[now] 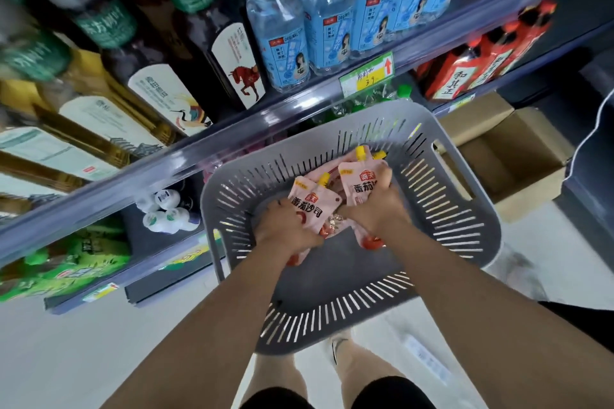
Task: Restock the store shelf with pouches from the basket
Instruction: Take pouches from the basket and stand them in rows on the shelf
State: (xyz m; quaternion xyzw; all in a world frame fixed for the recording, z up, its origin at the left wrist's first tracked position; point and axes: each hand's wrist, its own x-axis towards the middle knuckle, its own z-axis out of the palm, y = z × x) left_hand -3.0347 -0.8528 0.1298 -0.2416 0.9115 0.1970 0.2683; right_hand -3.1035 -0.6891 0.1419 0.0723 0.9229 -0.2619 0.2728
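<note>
A pale, glossy floor runs beneath dark store shelving, whose clear edge rail carries a green and yellow price tag. Blue-labelled water bottles stand beside dark bottles with green labels. An open cardboard box sits on the floor at the right.

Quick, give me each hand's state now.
Left hand: gripping a pink pouch inside the grey basket.
Right hand: gripping a second pouch.

"番茄沙司" on pouch; "39" on price tag
</note>
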